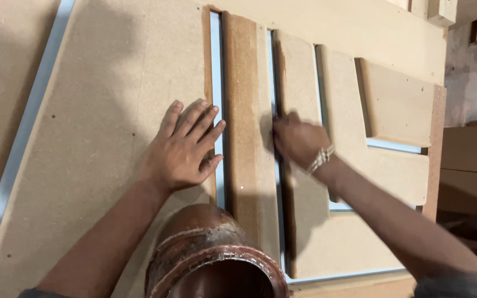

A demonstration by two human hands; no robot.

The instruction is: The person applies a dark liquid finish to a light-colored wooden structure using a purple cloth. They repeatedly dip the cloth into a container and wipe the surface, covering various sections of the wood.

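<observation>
The left hand (186, 146) lies flat, fingers spread, grasping nothing, on the large fibreboard sheet (106, 138) beside a cut slot. The right hand (299, 140) is curled at the edge of the narrow fibreboard strip (248, 127); its fingertips are hidden, so the grip cannot be determined. A brown cylindrical container (211, 259) is cut off at the bottom edge.

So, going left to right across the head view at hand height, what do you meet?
Large fibreboard sheet → left hand, flat on it → narrow brown strip → right hand at a cut slot → pale cut panel → square offcut.
</observation>
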